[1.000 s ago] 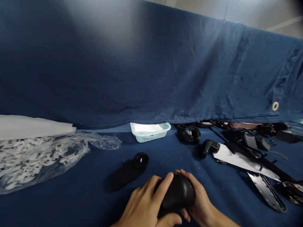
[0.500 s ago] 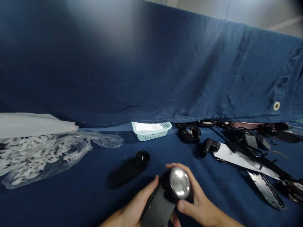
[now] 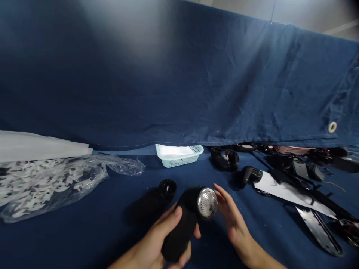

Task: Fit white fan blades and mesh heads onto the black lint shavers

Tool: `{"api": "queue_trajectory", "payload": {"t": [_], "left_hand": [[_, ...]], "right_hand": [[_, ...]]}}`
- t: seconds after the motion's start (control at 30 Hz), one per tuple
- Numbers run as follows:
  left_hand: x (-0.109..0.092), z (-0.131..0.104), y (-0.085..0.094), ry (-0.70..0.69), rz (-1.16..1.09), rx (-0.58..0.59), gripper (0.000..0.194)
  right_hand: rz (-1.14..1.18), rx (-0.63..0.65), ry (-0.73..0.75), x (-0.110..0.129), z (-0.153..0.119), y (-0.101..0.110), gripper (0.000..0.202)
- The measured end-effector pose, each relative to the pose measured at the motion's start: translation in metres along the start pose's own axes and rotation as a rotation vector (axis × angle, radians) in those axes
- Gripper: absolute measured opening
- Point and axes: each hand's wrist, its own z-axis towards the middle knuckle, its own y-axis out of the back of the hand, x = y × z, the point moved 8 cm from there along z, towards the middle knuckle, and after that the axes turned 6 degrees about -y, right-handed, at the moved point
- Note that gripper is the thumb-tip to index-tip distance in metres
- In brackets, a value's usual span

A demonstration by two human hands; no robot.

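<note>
A black fabric shaver [image 3: 179, 229] with a round, perforated metal head [image 3: 207, 203] is tilted above the blue cloth, its head to the upper right. Round its handle wraps my left hand [image 3: 154, 241], the thumb lying along the near side. My right hand [image 3: 235, 228] is open just right of the metal head, fingers stretched out and holding nothing. Behind my left hand lies another black handle-shaped part with a round, hollow end [image 3: 167, 188]; much of it blends into the dark cloth.
A clear plastic bag of small white parts [image 3: 50, 183] lies at left, below white sheets [image 3: 39, 145]. A pale blue basket [image 3: 181, 161] stands at centre back. Black housings [image 3: 226, 160], a white sheet [image 3: 269, 183] and a shiny curved piece [image 3: 319, 231] lie at right. A blue curtain [image 3: 168, 74] hangs behind.
My right hand has released the fabric shaver and opened to its right. In my left hand the shaver has turned, so its metal head now faces more to the right.
</note>
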Motion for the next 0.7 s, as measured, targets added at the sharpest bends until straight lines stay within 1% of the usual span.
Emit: {"api": "queue_trajectory", "payload": {"t": [0.03,0.1,0.17,0.23,0.33,0.43,0.5,0.57,0.63,0.67,0.7], "left_hand": [[-0.012,0.001,0.002,-0.053,0.071,-0.028,0.052],[-0.029,0.002,0.005,-0.093,0.144,-0.093,0.049],[-0.036,0.000,0.007,-0.065,0.223,-0.138,0.052],[-0.039,-0.007,0.009,-0.017,0.293,-0.185,0.054],[-0.046,-0.027,0.017,0.002,0.319,-0.281,0.053],[-0.056,-0.059,0.035,0.000,0.270,-0.417,0.051],[-0.059,-0.084,0.052,0.041,0.163,-0.473,0.059],[-0.069,-0.112,0.072,0.007,0.048,-0.523,0.064],[-0.090,-0.144,0.097,-0.136,-0.042,-0.604,0.054],[-0.104,-0.163,0.110,-0.233,-0.064,-0.665,0.047],[-0.120,-0.183,0.124,-0.359,-0.059,-0.725,0.036]], "right_hand": [[0.056,-0.025,-0.018,-0.003,0.004,0.003,0.074],[0.120,-0.070,-0.082,-0.011,0.012,0.007,0.054],[0.112,-0.104,-0.148,-0.016,0.016,0.008,0.045],[0.085,-0.134,-0.199,-0.018,0.017,0.009,0.037],[0.016,-0.128,-0.219,-0.017,0.016,0.007,0.031],[-0.077,-0.102,-0.231,-0.019,0.013,0.003,0.028],[-0.145,-0.097,-0.230,-0.020,0.011,0.001,0.028],[-0.266,-0.126,-0.205,-0.013,0.009,-0.001,0.032],[-0.377,-0.136,-0.161,0.001,0.007,-0.009,0.036],[-0.379,-0.086,-0.144,0.009,0.005,-0.020,0.041],[-0.356,0.034,-0.125,0.017,0.003,-0.038,0.046]]}}
